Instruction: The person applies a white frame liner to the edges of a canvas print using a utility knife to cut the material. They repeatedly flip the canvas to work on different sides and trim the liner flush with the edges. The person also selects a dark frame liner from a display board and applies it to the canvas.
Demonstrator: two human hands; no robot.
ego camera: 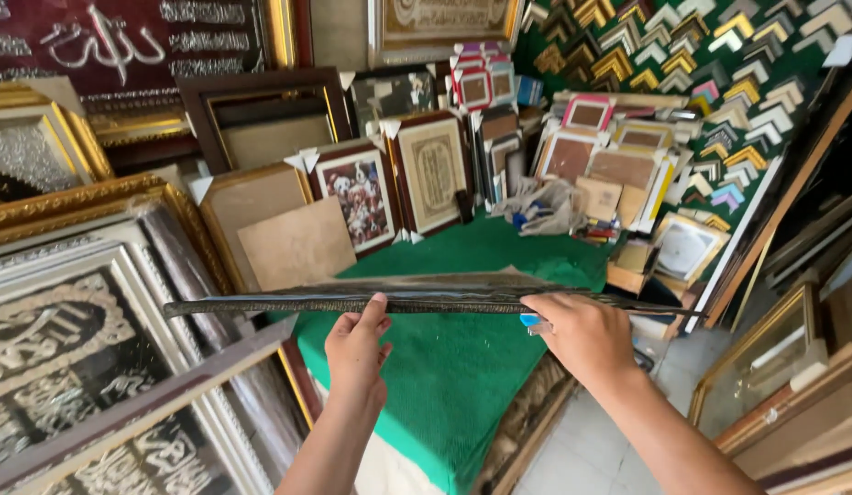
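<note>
I hold a wide dark picture frame [261, 303] flat and edge-on at chest height, above a table covered in green cloth [462, 376]. My left hand [357, 353] grips its near edge from below, thumb up on the rim. My right hand [582, 335] clasps the same edge further right, with a small blue thing [529, 321] showing under its fingers. A brown backing sheet [462, 280] lies on top of the frame.
Large gilt and silver framed calligraphy pieces [68, 339] lean at the left. Several smaller frames [430, 174] stand along the back of the table. Corner samples [719, 55] hang on the green wall. Frames and glass [765, 367] lean at the right on the tiled floor.
</note>
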